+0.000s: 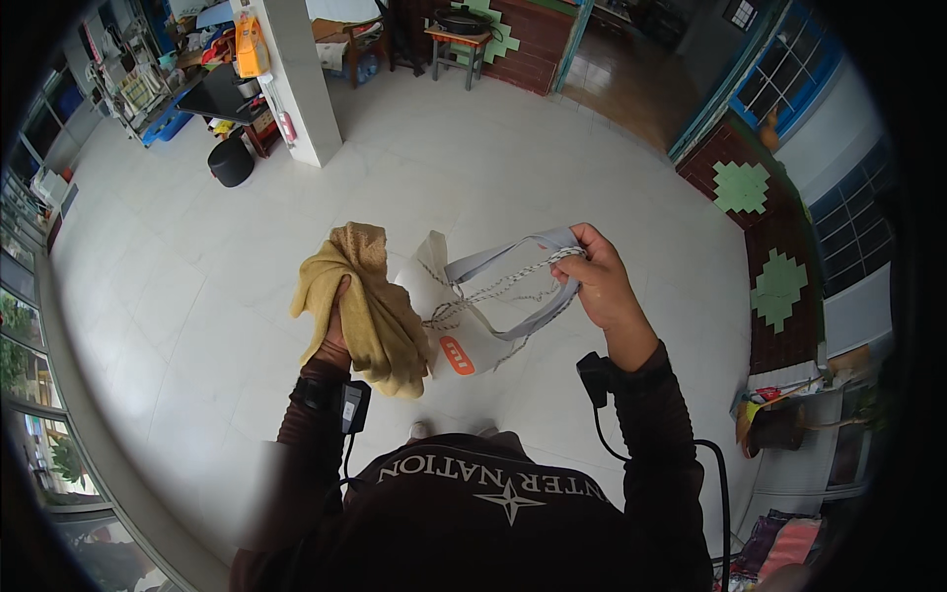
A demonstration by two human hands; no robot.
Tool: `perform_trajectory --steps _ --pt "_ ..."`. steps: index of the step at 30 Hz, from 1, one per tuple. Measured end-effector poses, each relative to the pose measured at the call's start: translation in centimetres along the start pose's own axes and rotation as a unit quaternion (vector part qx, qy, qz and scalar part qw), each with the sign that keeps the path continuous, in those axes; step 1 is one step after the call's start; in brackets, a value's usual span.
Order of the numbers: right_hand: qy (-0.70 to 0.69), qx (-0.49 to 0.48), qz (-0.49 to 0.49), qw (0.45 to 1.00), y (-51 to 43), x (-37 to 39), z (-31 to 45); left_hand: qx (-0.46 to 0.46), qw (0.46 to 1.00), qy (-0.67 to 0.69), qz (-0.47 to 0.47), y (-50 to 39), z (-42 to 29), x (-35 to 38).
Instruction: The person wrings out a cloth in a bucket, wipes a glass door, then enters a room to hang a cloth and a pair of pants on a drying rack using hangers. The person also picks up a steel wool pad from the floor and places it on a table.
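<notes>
My left hand (337,325) grips a bunched yellow-brown cloth (370,318), whose folds hang over and hide most of the fingers. Raised to the right, my right hand (601,280) holds the grey strap handles (544,318) of a white bag (473,351) together with its black-and-white drawstring cord (510,285). The bag hangs between my hands and bears an orange logo patch (457,356). Part of the bag lies behind the cloth, so I cannot tell whether they touch.
Pale floor tiles (444,170) stretch ahead. A white pillar (292,89) stands at the upper left, near a low dark table (222,92) and a black bin (231,160). A stool (460,44) carries a black pan (462,20). Windows (44,385) line the left, and a potted plant (773,429) is at right.
</notes>
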State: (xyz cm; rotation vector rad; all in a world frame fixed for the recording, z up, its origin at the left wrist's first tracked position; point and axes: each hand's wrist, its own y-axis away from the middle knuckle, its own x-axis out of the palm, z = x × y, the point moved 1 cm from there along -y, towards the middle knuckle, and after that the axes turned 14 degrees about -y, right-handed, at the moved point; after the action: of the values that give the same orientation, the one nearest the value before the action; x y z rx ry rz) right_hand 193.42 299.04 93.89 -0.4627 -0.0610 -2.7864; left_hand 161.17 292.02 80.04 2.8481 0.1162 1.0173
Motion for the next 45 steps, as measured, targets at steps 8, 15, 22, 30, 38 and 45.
perform_trajectory --steps 8,15,22,30,38,45 --pt "-0.043 -0.012 0.065 0.997 -24.1 -3.1 -0.8 0.142 0.539 -0.791 -0.255 -15.8 -9.3 -7.3" --pt "-0.059 0.043 0.117 0.99 -44.8 -5.6 -1.0 0.247 0.718 -0.435 -0.485 -24.0 -15.6 -3.7" --pt "-0.044 0.042 0.142 0.988 -67.1 -6.1 -0.6 0.249 0.621 -0.383 -0.637 -37.8 -17.8 -6.2" --pt "0.022 0.053 0.011 0.998 -90.1 -10.8 -1.2 0.162 0.78 -0.358 -0.488 -63.7 -23.1 -18.3" --pt "-0.006 -0.008 -0.045 0.999 -108.3 -10.2 1.8 0.148 0.937 -0.11 -0.297 -92.6 -31.2 -19.4" --pt "0.005 0.017 -0.019 1.0 -126.3 -8.1 0.8 0.151 0.956 -0.009 -0.252 -117.1 -37.9 -20.2"
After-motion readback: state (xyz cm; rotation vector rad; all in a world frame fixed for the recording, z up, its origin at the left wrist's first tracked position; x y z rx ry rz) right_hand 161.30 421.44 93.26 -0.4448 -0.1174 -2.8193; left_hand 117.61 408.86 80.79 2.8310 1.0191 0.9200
